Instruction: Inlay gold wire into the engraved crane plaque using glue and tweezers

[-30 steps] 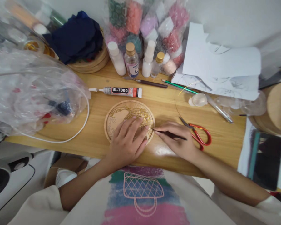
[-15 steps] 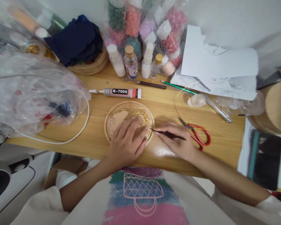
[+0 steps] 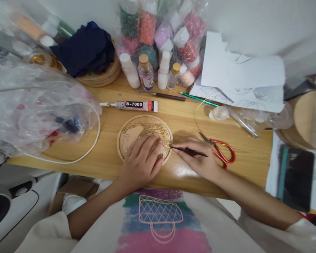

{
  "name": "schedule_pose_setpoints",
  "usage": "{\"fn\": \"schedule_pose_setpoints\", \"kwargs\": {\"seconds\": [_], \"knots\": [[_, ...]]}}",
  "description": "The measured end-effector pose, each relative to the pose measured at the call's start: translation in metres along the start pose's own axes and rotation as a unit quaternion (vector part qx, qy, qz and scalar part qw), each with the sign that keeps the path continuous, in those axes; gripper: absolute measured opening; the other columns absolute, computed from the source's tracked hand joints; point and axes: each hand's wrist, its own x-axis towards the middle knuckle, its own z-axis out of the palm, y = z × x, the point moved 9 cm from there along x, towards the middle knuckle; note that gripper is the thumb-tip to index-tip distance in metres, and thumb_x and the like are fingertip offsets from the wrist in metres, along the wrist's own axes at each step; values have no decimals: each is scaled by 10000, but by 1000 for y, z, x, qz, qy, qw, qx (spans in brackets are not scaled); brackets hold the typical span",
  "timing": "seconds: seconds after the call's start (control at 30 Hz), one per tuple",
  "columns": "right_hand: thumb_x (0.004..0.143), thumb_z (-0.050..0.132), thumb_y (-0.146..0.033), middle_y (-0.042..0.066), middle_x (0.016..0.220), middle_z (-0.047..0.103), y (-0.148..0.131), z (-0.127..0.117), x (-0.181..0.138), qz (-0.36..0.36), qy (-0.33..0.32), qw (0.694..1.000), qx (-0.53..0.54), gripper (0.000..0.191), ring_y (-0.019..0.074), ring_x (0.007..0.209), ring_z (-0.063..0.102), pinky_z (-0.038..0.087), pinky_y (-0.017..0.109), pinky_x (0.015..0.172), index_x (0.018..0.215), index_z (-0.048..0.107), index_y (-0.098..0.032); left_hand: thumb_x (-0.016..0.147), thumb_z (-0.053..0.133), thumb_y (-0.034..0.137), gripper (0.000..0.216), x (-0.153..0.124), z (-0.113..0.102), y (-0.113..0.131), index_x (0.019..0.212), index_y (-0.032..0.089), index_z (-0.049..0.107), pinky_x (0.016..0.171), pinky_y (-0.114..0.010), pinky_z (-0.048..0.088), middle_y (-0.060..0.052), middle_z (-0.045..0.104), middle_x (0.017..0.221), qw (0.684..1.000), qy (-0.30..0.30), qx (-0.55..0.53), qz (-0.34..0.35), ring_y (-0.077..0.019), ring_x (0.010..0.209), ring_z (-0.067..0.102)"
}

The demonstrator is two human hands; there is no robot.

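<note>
A round wooden plaque (image 3: 122, 135) with a raised rim lies flat on the table, its picture partly lined with gold wire. My left hand (image 3: 142, 154) rests flat over its lower middle, fingers stretched out, covering part of the design. From the right, my right hand (image 3: 197, 156) pinches dark, slim tweezers (image 3: 192, 151), whose tip meets the plaque's right edge close to my left fingertips. Whether the tip grips any wire is too small to tell. Just beyond my right hand lie red-handled scissors-like cutters (image 3: 221, 151), their blades pointing up and left.
Behind the plaque are a B-7000 glue tube (image 3: 137, 105), a dark-handled craft knife (image 3: 170, 96) and a green pencil (image 3: 198, 99). Several small bottles (image 3: 146, 75) stand farther back. A plastic bag (image 3: 42, 109) and white cable (image 3: 93, 142) occupy the left; a phone (image 3: 297, 179) lies right.
The view has shifted slightly. My left fingers have drawn in a little on the plaque, and the tweezers' tip stays at its right edge.
</note>
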Motion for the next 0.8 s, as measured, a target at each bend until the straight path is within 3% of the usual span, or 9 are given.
{"fn": "schedule_pose_setpoints", "kwargs": {"seconds": [0.27, 0.8], "knots": [[837, 682, -111, 38, 792, 746, -1, 0, 0, -4, 1, 1000, -3, 133, 155, 723, 694, 551, 288, 644, 916, 738, -203, 910, 576, 282, 319, 0, 1, 2, 1208, 184, 637, 994, -421, 452, -133, 623, 1260, 1000, -1, 14, 9, -293, 1197, 552], [850, 678, -129, 44, 820, 754, 2, 1, -1, 4, -3, 1000, 3, 115, 159, 742, 702, 555, 295, 656, 922, 733, -200, 912, 573, 265, 307, 0, 2, 2, 1192, 170, 658, 988, -435, 429, -156, 608, 1275, 1000, -4, 9, 6, -314, 1207, 534]]}}
